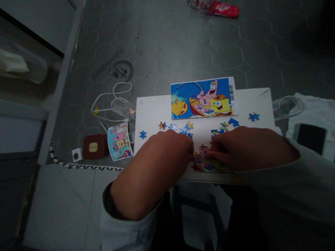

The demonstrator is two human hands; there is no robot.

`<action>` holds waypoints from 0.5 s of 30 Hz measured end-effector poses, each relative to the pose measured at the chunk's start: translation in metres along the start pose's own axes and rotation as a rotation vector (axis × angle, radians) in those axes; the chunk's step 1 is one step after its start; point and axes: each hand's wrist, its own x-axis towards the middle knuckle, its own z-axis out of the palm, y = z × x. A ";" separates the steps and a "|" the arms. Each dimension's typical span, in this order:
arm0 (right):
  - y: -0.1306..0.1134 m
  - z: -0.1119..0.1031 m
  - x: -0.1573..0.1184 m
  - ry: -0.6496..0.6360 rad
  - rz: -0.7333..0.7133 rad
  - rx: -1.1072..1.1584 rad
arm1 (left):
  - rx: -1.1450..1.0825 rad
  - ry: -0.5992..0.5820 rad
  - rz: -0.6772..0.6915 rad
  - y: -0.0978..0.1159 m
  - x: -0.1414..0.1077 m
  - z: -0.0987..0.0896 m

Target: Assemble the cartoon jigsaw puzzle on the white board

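Note:
A partly joined jigsaw puzzle (206, 164) lies at the near edge of a white board, showing pink, yellow and dark red parts. At its left side, my left hand (176, 148) is closed with its fingertips bent down; the hand hides what is in them. From the right, my right hand (232, 148) reaches over the puzzle, thumb and forefinger closed on a pink jigsaw piece (204, 150) at its upper edge. Beyond the hands lie several loose jigsaw pieces (184, 129), mostly blue. Behind them rests a cartoon picture card (202, 99) with a boat scene.
The white board (154, 108) carries single pieces at left (142, 134) and right (253, 116). Left of it are a small cartoon sheet (119, 141), a brown box (94, 147) and a white cable (104, 94). A dark phone-like object (311, 136) lies at right.

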 end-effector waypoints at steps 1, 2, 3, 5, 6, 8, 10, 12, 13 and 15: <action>0.000 0.000 0.000 0.001 0.000 0.003 | -0.010 -0.007 -0.009 0.000 0.000 0.001; 0.000 0.000 0.000 0.009 0.001 0.005 | -0.019 -0.021 -0.014 -0.001 0.001 0.001; 0.000 0.001 0.001 0.021 0.002 0.007 | -0.027 -0.035 -0.019 -0.001 0.001 0.002; 0.002 0.003 0.002 0.049 -0.001 0.014 | -0.035 -0.061 -0.026 -0.002 0.002 0.002; 0.002 0.004 0.002 0.061 -0.008 0.016 | -0.038 -0.068 -0.029 -0.003 0.003 0.002; 0.003 0.005 0.002 0.063 -0.015 0.007 | -0.037 -0.069 -0.038 -0.003 0.003 0.001; 0.002 0.004 0.001 0.047 -0.013 -0.007 | -0.038 -0.069 -0.039 -0.003 0.003 0.000; 0.001 0.002 0.001 0.023 0.002 -0.023 | -0.039 -0.073 -0.043 -0.002 0.003 -0.001; 0.001 0.001 0.000 0.017 0.008 -0.029 | -0.038 -0.078 -0.048 -0.002 0.003 -0.002; 0.001 0.001 0.001 0.021 0.011 -0.033 | -0.029 -0.087 -0.060 -0.001 0.003 -0.002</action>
